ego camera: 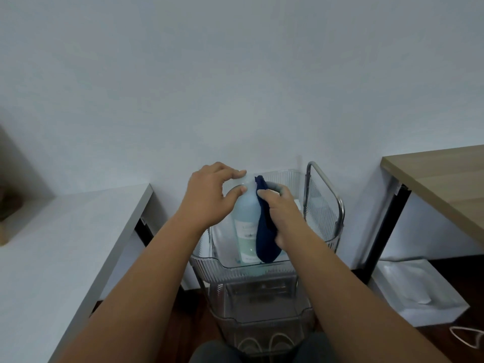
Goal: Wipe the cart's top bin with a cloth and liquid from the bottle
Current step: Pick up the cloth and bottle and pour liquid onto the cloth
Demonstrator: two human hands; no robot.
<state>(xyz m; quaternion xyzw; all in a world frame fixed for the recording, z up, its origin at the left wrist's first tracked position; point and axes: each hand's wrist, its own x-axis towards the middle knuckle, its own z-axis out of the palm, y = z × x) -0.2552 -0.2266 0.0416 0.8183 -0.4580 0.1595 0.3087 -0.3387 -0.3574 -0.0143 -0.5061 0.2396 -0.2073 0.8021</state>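
Note:
A pale blue bottle [246, 221] with a light label stands upright in the clear ribbed top bin [235, 268] of the cart. My left hand [209, 197] curls over the bottle's top, thumb and fingers at its cap. My right hand [281, 213] grips a dark blue cloth [265, 231] and presses it against the bottle's right side. The cloth hangs down into the bin. The bottle's cap is hidden behind my fingers.
The cart has a chrome handle [327, 184] on its right and clear lower bins [262, 310] below. A white table [65, 231] stands to the left, a wooden desk [440, 174] to the right. A white bag [413, 289] lies on the dark floor.

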